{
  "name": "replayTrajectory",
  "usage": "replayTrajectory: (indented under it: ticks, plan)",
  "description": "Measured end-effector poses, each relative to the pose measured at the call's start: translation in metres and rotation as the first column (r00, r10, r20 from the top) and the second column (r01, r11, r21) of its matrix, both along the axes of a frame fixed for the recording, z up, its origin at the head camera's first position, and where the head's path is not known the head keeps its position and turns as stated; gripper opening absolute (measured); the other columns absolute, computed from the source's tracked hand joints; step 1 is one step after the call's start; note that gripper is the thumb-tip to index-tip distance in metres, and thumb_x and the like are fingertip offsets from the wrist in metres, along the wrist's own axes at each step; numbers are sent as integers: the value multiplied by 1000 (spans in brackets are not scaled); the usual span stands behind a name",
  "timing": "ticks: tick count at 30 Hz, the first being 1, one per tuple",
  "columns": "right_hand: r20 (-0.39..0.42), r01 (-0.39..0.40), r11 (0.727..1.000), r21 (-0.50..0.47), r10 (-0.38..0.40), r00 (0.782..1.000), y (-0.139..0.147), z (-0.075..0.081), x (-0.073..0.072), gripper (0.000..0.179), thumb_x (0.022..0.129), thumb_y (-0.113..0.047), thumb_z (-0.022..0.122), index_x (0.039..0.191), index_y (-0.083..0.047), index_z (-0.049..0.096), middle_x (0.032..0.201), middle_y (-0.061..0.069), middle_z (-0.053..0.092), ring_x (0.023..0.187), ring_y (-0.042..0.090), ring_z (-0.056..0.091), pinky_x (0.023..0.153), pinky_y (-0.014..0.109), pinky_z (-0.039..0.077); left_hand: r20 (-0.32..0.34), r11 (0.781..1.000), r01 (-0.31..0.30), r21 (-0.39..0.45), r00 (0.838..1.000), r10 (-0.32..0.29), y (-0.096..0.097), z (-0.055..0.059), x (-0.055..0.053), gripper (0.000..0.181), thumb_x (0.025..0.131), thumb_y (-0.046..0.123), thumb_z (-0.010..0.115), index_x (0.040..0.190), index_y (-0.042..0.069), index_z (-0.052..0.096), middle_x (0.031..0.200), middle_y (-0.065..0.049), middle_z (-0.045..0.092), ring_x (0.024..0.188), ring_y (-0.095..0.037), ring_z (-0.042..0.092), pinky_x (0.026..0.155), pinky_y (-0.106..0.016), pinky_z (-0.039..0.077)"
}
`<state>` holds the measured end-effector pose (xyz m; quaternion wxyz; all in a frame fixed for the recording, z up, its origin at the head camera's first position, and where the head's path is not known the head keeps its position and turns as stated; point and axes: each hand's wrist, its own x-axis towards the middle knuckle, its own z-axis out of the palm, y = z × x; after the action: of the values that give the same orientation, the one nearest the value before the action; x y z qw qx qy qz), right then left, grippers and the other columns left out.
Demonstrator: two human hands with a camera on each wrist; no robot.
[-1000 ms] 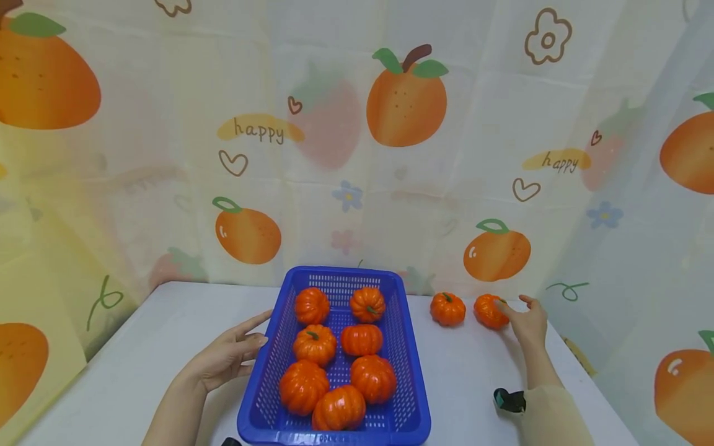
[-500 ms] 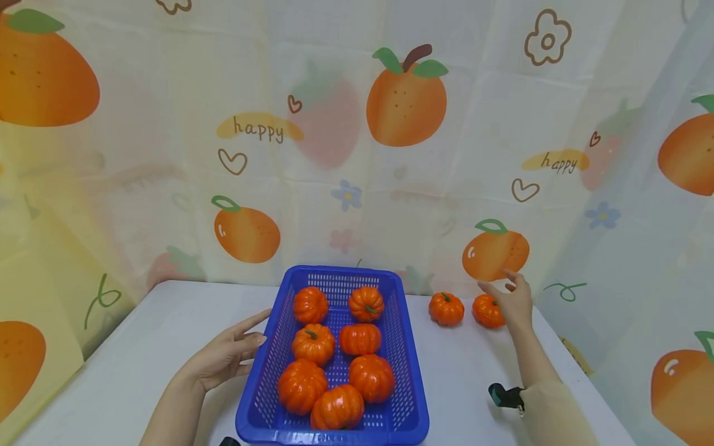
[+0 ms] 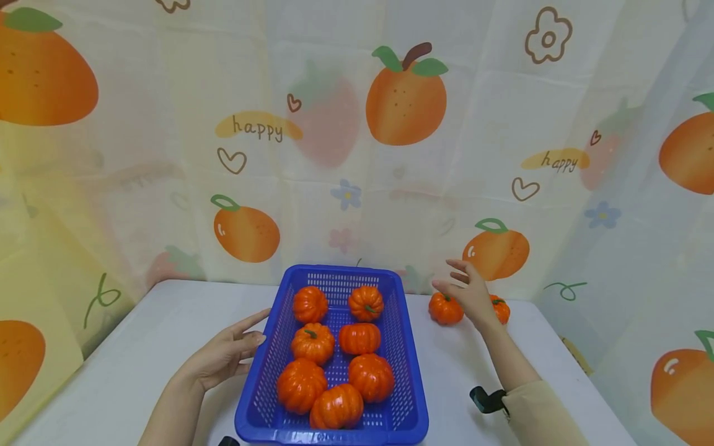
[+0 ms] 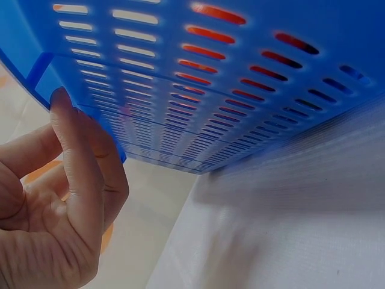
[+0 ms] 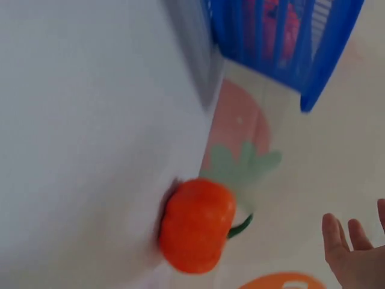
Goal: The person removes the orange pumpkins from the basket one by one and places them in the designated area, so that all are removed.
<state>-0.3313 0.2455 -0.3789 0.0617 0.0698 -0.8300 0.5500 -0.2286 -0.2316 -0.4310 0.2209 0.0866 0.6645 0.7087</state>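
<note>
My left hand (image 3: 220, 356) touches the left rim of a blue slotted plastic basket (image 3: 334, 437) with relaxed fingers; the left wrist view shows a fingertip against that rim. Small glossy orange pumpkins, several in number, lie inside, among them one with a green stem (image 3: 313, 344). To the basket's right, my right hand (image 3: 474, 297) hovers just above and beside a loose pumpkin (image 3: 445, 311), fingers spread and holding nothing. That pumpkin (image 5: 195, 226) sits apart from the right hand (image 5: 358, 256) in the right wrist view. Another pumpkin (image 3: 501, 308) is partly hidden behind the right hand.
A white table (image 3: 139, 347) carries everything. Behind it hangs a pale curtain (image 3: 357, 217) printed with oranges, strawberries and hearts. A black device (image 3: 486, 400) is strapped at the right sleeve.
My right hand has lifted away from the far right pumpkin and moved left to the other loose one. The left hand and the pumpkins have stayed in place.
</note>
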Motion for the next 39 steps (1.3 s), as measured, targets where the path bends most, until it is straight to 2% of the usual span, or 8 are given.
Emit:
replayTrajectory:
  ticks: [6,10,16,21,29,32,35,39]
  plan:
    - [-47,-161,986,37,163,986,-31,3,11,61,86,-23,75,140,-15,48,153,12,42,140,40,43,111,57,43,-19,999,23,28,1000,-23,0,1,1,74,104,21,47,160,11,0,117,6,65,104,-10,69,88,-33,60]
    - [-71,-304,950,68,309,948,-50,6,22,63,86,-25,76,141,-14,47,150,17,45,135,44,48,107,56,47,-13,1000,19,19,1000,-19,0,1,0,73,104,20,47,160,11,1,117,7,65,104,-10,69,89,-34,60]
    - [-61,-506,861,52,509,859,-75,10,42,61,85,-27,77,138,-15,50,145,14,50,131,43,50,105,53,50,-12,1000,15,11,1000,-15,1,0,0,73,104,20,48,160,11,2,117,7,66,104,-10,69,89,-34,60]
    - [-12,-648,762,4,648,762,-91,8,56,57,85,-23,77,135,-14,51,141,14,53,128,42,51,103,57,50,-9,1000,13,9,1000,-13,1,0,0,73,103,20,48,160,12,2,118,7,65,104,-10,69,89,-34,59]
    - [73,-785,618,-31,785,615,-110,-3,74,61,85,-30,76,135,-6,50,140,20,52,128,46,51,100,38,55,-1,1000,0,0,1000,0,1,-1,0,74,103,21,49,160,12,3,117,6,65,103,-10,69,89,-34,59]
    - [118,-809,587,-34,806,580,-116,-7,80,60,85,-33,77,134,-9,52,138,14,55,127,35,55,100,34,55,-3,1000,2,-2,1000,-2,1,-1,0,74,103,21,49,160,12,2,116,5,65,103,-10,69,89,-34,59]
    - [157,-824,566,-10,815,558,-121,-9,85,57,85,-30,77,133,-12,54,137,9,57,125,20,58,99,30,55,1,1000,-5,-6,1000,5,2,0,0,74,103,21,49,160,12,3,116,5,65,102,-10,69,89,-34,60]
    - [189,-846,532,28,829,527,-126,-12,91,52,86,-26,76,132,-15,55,137,10,57,125,24,58,97,25,54,-1,1000,-6,-5,1000,6,2,1,1,74,103,22,49,160,12,2,116,5,64,103,-10,68,89,-34,59]
